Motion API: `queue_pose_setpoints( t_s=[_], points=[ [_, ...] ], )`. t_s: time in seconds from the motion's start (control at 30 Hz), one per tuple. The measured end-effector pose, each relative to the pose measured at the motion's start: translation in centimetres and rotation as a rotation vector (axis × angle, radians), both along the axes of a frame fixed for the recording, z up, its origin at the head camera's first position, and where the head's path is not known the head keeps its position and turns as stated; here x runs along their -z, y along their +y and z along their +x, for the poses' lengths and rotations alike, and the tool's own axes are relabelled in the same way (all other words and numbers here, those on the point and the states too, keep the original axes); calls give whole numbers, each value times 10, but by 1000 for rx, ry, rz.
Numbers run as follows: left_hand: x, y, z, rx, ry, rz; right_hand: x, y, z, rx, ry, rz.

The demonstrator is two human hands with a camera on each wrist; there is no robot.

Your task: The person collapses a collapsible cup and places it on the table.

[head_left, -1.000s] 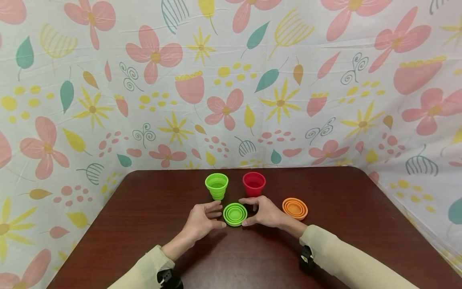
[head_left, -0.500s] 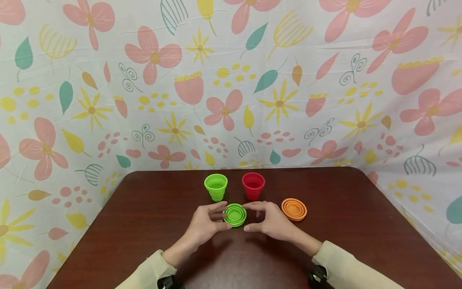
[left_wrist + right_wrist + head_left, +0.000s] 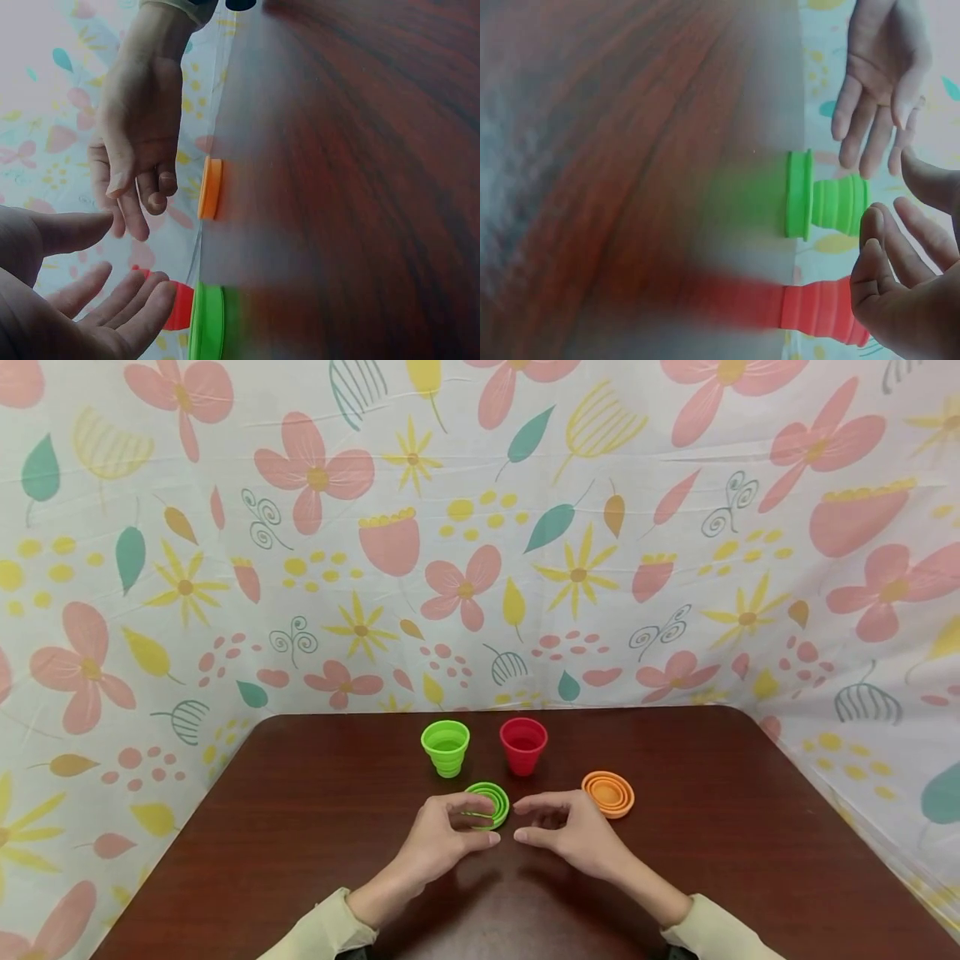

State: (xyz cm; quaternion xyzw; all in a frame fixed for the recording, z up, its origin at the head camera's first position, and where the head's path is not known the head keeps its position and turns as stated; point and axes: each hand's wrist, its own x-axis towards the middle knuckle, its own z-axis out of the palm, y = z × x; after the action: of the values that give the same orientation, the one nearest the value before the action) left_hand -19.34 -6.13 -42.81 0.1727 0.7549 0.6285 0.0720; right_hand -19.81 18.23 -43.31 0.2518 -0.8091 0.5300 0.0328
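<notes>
A collapsed green silicone cup (image 3: 498, 803) lies flat on the table, partly hidden behind the fingers of my left hand (image 3: 442, 837). That hand is raised above the tabletop, fingers relaxed and thumb apart, with nothing in its grasp. Facing it from the right, my right hand (image 3: 573, 833) is likewise empty, its fingers loosely bent. In the left wrist view the collapsed green cup (image 3: 208, 322) sits beyond the left fingertips. Behind it stand an expanded green cup (image 3: 446, 748) and an expanded red cup (image 3: 523, 747). A collapsed orange cup (image 3: 608, 794) lies just past the right hand.
The dark brown wooden table (image 3: 330, 777) has rounded far corners. A white cloth (image 3: 480, 527) printed with flowers and leaves hangs behind it and along both sides.
Both hands have drawn back from the collapsed green cup toward the person. The right hand has come away from its rim, and the cups stay where they were.
</notes>
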Motion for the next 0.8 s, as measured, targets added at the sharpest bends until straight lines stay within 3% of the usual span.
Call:
queue_pose_setpoints(
  t_s=[0.2,0.63,0.8],
  points=[
    [0,3,3,5,6,1,-1,2,5,52,-30,12],
    [4,1,9,-5,21,-32,-6,5,10,34,-70,9],
    [5,0,10,-29,49,20,-7,4,8,36,-74,-13]
  ],
)
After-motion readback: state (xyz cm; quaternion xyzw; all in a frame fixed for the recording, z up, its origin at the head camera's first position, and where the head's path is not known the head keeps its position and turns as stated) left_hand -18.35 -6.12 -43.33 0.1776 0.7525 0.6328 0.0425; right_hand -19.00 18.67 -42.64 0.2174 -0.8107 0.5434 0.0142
